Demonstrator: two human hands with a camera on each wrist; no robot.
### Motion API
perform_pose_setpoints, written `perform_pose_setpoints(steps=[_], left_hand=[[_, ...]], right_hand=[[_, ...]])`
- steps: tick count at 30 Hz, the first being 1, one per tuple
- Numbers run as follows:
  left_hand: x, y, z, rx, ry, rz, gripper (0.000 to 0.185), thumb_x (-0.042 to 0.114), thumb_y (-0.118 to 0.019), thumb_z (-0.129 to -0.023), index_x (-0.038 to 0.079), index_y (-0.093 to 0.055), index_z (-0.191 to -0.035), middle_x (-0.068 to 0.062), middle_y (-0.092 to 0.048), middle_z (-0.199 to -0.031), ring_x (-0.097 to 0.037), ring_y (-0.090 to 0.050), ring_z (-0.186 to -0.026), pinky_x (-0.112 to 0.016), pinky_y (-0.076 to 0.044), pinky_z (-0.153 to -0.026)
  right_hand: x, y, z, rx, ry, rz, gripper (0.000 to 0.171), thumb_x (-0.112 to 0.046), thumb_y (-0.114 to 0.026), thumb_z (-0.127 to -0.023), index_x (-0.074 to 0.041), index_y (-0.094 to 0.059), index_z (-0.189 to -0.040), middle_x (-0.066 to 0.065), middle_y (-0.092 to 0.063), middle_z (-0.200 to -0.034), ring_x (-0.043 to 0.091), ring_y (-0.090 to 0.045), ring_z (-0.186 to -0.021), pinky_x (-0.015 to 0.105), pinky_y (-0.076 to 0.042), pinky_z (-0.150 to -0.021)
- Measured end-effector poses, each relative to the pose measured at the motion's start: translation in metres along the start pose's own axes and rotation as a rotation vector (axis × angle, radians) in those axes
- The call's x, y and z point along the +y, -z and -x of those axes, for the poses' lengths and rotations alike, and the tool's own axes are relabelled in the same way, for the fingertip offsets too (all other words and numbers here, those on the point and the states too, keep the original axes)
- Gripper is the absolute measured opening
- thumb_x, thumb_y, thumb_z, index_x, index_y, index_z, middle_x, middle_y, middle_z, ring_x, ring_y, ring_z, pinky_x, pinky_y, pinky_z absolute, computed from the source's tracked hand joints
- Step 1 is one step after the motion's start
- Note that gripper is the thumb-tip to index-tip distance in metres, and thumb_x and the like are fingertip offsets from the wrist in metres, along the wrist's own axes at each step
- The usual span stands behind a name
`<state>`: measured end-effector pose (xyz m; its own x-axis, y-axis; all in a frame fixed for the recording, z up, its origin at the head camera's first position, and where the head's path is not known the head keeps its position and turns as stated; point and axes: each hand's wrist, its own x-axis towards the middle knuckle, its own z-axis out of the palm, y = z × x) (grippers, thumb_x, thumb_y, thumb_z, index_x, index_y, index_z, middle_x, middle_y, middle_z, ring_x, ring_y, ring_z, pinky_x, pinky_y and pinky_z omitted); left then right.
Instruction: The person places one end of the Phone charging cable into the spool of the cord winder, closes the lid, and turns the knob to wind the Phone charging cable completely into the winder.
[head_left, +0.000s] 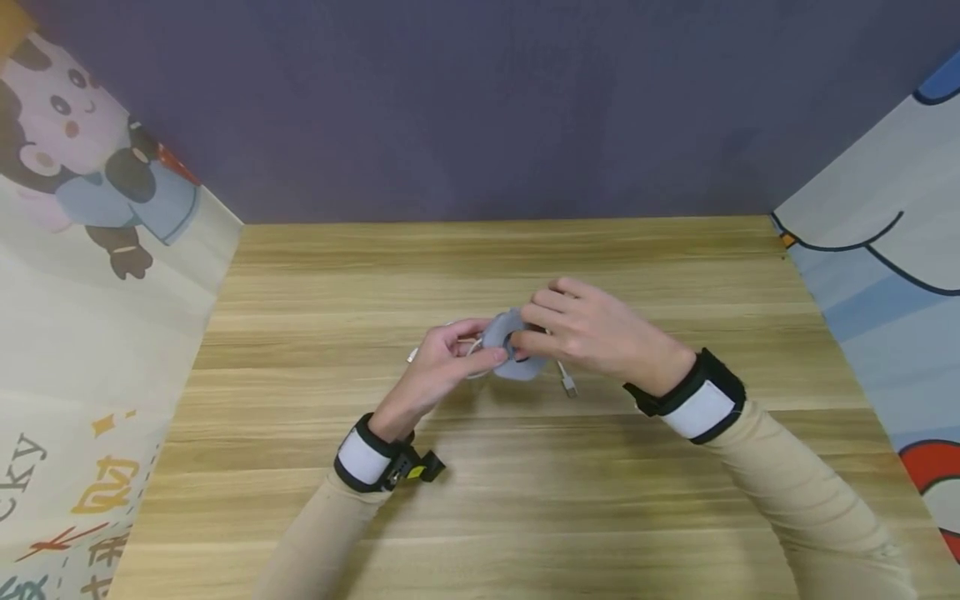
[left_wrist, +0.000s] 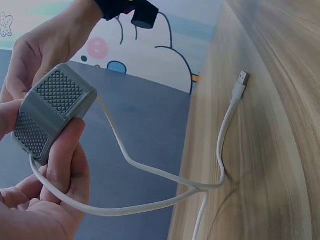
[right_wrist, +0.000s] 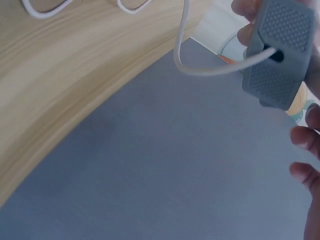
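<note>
A grey ring-shaped cable winder (head_left: 497,327) with textured outer faces (left_wrist: 60,92) is held up over the table. My left hand (head_left: 438,358) grips its left side, thumb on the near face and fingers behind. My right hand (head_left: 588,329) is at its right side, thumb and finger reaching into the central opening, which they partly hide. A white USB cable (left_wrist: 145,174) runs out of the winder at both sides; in the right wrist view it leaves through a dark hole in the winder (right_wrist: 285,30). One USB plug (head_left: 567,385) lies on the table.
The wood-grain table (head_left: 480,517) stretches beneath both arms. The cable's other white end (head_left: 412,355) shows just left of my left hand. A dark blue-grey panel (head_left: 480,108) stands along the back edge, with cartoon-printed panels at both sides.
</note>
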<state>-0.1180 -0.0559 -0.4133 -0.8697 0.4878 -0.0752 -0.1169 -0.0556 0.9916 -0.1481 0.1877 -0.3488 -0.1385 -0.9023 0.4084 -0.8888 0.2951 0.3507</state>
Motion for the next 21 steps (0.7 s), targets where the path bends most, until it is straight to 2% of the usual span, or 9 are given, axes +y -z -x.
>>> perform_pose_setpoints(steps=[5,8,12,17,21], left_hand=[[-0.001,-0.001,0.000,0.023,-0.004,0.003,0.048,0.014,-0.071,-0.096,-0.002,-0.059,-0.140,-0.021,-0.075,-0.116,-0.018,-0.074,-0.100,-0.029,-0.058,-0.088],[-0.003,-0.001,0.001,0.031,-0.005,0.007,0.048,0.013,-0.071,-0.096,-0.002,-0.059,-0.140,-0.021,-0.075,-0.114,-0.018,-0.075,-0.098,-0.038,-0.060,-0.090],[-0.004,-0.003,0.001,0.036,-0.004,0.006,0.049,0.013,-0.071,-0.096,0.000,-0.058,-0.141,-0.020,-0.075,-0.115,-0.019,-0.075,-0.096,-0.049,-0.058,-0.095],[-0.006,-0.005,0.002,0.062,0.000,-0.010,0.050,0.017,-0.073,-0.095,0.003,-0.060,-0.141,-0.017,-0.074,-0.119,-0.020,-0.075,-0.097,-0.037,-0.058,-0.095],[-0.008,-0.005,0.002,0.075,-0.008,-0.020,0.051,0.016,-0.074,-0.094,0.002,-0.060,-0.141,-0.016,-0.073,-0.122,-0.020,-0.075,-0.097,-0.036,-0.058,-0.095]], right_hand=[[-0.008,-0.005,0.002,0.024,-0.100,-0.057,0.019,-0.035,-0.069,-0.097,-0.016,-0.071,-0.098,0.001,-0.064,-0.093,0.020,-0.060,-0.085,0.035,-0.050,-0.076],[-0.013,-0.009,0.004,0.060,-0.155,-0.071,0.019,-0.034,-0.073,-0.096,-0.015,-0.074,-0.095,0.001,-0.067,-0.092,0.021,-0.061,-0.084,0.037,-0.050,-0.077],[-0.020,-0.015,0.007,0.116,-0.223,-0.083,0.028,-0.035,-0.065,-0.102,-0.012,-0.076,-0.090,0.003,-0.067,-0.089,0.023,-0.061,-0.082,0.039,-0.049,-0.076],[-0.029,-0.019,0.009,0.158,-0.317,-0.078,0.038,-0.038,-0.056,-0.107,-0.012,-0.075,-0.086,0.003,-0.067,-0.086,0.024,-0.059,-0.080,0.041,-0.048,-0.075],[-0.036,-0.023,0.009,0.194,-0.378,-0.074,0.040,-0.039,-0.055,-0.107,-0.012,-0.075,-0.085,0.003,-0.068,-0.085,0.024,-0.059,-0.079,0.041,-0.047,-0.073]])
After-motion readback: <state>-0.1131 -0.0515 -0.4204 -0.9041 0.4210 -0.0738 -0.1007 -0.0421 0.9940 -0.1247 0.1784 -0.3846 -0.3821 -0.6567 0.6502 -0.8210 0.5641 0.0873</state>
